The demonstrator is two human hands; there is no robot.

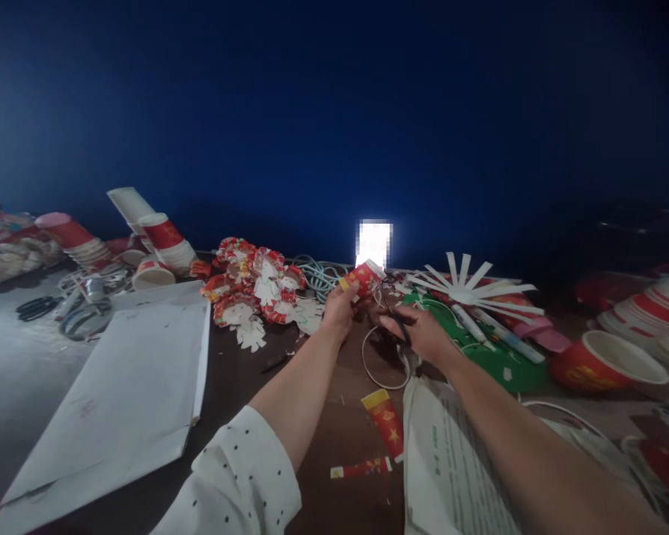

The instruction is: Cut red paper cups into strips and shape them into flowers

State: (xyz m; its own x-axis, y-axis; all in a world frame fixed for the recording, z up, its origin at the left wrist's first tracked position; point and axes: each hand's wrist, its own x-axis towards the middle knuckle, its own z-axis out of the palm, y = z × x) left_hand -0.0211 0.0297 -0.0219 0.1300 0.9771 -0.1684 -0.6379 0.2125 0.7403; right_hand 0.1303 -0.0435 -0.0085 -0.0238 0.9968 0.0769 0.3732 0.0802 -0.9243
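My left hand [343, 303] pinches a red paper cup piece [363, 281] with yellow print and a yellow edge. Close to its right, my right hand [419, 332] has its fingers round dark-handled scissors [400, 321], whose blades point up toward the piece. Whether the blades touch the paper is too small to tell. Under my hands lie a cut red strip with a yellow end [383, 423] and a narrow red strip [362, 468]. A white ring [376, 379], seemingly a cup rim, rests beside my right wrist.
Red-and-white paper cutouts [264, 286] are heaped left of my hands, behind a large white board [128, 379]. Cup stacks [170, 241] stand farther left. A fanned white paper piece [471, 286], green sheet [513, 371] and red cup [607, 362] lie right. A bright screen [374, 241] glows behind.
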